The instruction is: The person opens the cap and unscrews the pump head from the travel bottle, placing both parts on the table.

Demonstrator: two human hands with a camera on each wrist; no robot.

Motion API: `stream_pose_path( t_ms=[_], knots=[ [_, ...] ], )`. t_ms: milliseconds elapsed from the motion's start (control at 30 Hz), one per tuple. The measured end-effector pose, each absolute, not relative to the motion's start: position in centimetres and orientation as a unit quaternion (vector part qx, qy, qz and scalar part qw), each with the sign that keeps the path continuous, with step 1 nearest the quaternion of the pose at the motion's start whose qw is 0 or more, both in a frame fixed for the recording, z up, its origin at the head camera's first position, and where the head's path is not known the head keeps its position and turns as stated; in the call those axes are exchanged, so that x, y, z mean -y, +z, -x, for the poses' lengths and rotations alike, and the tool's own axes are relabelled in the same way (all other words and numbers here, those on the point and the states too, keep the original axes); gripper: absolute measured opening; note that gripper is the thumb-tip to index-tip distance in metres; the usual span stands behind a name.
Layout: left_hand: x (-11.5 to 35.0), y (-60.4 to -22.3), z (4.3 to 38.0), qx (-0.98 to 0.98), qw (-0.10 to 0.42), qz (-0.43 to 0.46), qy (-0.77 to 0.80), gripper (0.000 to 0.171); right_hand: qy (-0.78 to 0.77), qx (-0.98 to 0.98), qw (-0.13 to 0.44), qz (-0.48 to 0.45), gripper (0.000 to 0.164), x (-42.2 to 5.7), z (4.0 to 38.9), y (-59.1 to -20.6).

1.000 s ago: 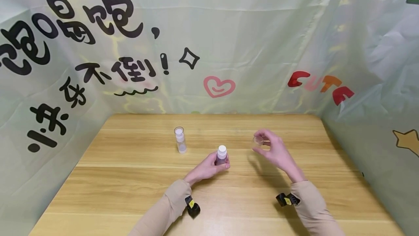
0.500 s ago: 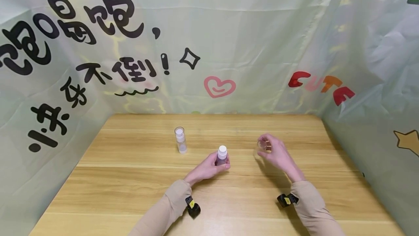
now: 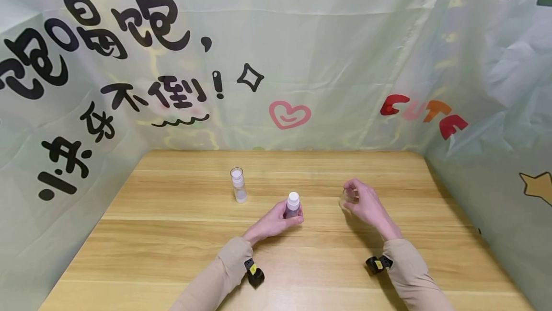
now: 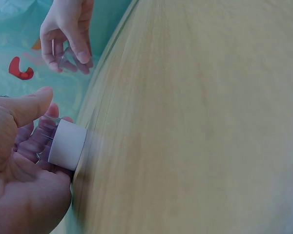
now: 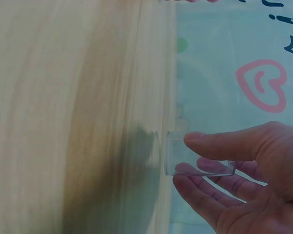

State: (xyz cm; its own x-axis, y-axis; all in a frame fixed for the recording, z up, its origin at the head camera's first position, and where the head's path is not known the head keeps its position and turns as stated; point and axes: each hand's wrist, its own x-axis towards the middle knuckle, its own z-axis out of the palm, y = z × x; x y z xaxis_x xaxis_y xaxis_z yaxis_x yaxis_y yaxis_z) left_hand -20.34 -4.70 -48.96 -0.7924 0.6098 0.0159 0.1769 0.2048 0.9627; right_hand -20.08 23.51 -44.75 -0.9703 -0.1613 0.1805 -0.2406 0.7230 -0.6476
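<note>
My left hand (image 3: 271,221) grips a small clear bottle with a white top (image 3: 293,201), held upright near the middle of the table. In the left wrist view the bottle's white base (image 4: 68,145) points toward the wood, and the fingers wrap the clear body. Off to the right, my right hand (image 3: 367,204) pinches a clear, hollow plastic cap (image 5: 178,153) between thumb and fingers, low over the tabletop. Its rim faces the wood in the right wrist view. A second small bottle (image 3: 238,187), wearing its clear cap, stands upright to the left behind my left hand.
The wooden table (image 3: 172,253) ends at a pale printed cloth (image 3: 345,62), which rises behind it and along both sides. Black wrist cameras hang under both sleeves, one near the left cuff (image 3: 255,275) and one near the right.
My right hand has shifted a little right and lowered toward the table with the clear cap, which has turned more upright. The left hand and its bottle have stayed almost in place.
</note>
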Motion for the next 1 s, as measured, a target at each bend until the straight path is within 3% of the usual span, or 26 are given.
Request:
stream_pose_path(
  t_ms=[600,1000],
  knots=[
    [4.64,-48.87,20.3,-0.747,0.192,-0.264,0.579,0.019,0.341,0.932,0.052,-0.107,0.039,-23.86,20.37,-45.58],
    [4.63,-48.97,20.33,-0.748,0.189,-0.262,0.58,0.017,0.323,0.936,0.068,-0.125,0.064,-23.05,19.93,-45.02]
  ],
)
